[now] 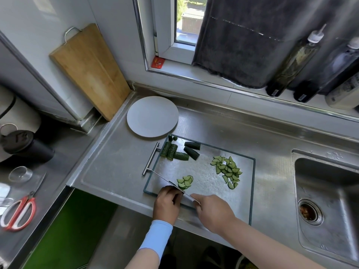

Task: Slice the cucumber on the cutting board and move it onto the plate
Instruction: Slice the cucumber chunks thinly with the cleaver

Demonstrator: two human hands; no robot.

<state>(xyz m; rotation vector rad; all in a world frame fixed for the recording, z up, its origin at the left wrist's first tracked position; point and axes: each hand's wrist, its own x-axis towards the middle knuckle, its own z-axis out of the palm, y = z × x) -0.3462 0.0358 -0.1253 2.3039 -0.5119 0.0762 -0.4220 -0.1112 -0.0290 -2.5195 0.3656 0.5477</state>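
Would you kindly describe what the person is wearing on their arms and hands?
A light blue sleeve covers the left arm down to the wrist. The right arm is bare. The left hand and right hand wear no gloves, and no ring or watch shows.

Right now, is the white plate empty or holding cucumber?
Empty. The plate shows only bare white surface; the cucumber slices and the uncut chunks all lie on the cutting board.

My right hand (211, 212) hides the handle of the thin steel knife (163, 178); my left hand (167, 204) curls over whatever lies beneath its fingers.
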